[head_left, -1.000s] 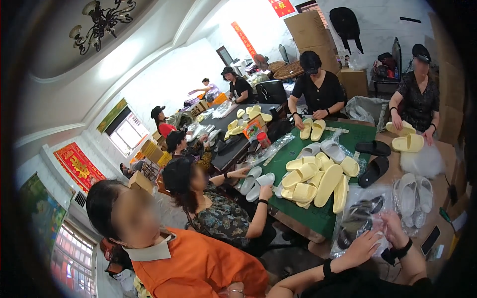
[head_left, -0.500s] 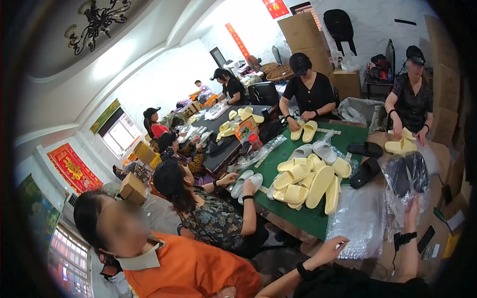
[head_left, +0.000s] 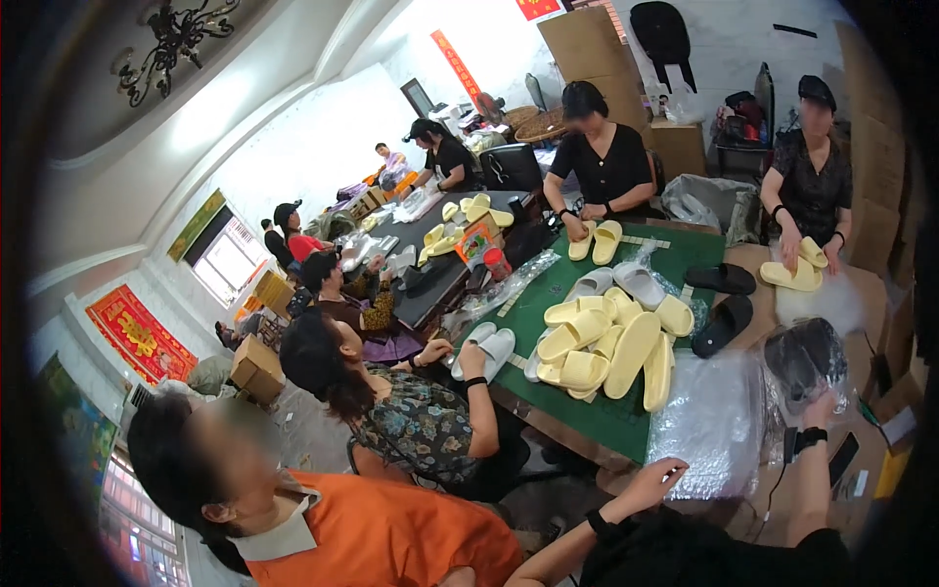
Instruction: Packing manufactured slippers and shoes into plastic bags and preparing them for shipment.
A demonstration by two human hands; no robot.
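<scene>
My right hand [head_left: 818, 409] grips the near end of a clear plastic bag [head_left: 831, 383] with a pair of black slippers [head_left: 797, 352] inside. The bag lies at the right side of the table. My left hand [head_left: 657, 481] is held over the near edge of a stack of flat clear plastic bags [head_left: 702, 416]. Its fingers are loosely bent with a small gap between them, and nothing shows in them. Two loose black slippers [head_left: 722, 326] lie just beyond the bags, beside a heap of pale yellow slippers [head_left: 611, 342].
A green cutting mat [head_left: 528, 386] covers much of the table. Co-workers handle a grey pair [head_left: 485, 350] at left, a yellow pair [head_left: 595, 241] at the far side and yellow slippers [head_left: 797, 274] at far right. A phone [head_left: 843, 456] lies near my right wrist. Close at left sits a person in orange [head_left: 391, 533].
The bagged black slippers have swung and now look shorter and bunched, with my right hand still at the bag's end. My left hand has shifted slightly. The far-right co-worker's yellow slippers have been repositioned.
</scene>
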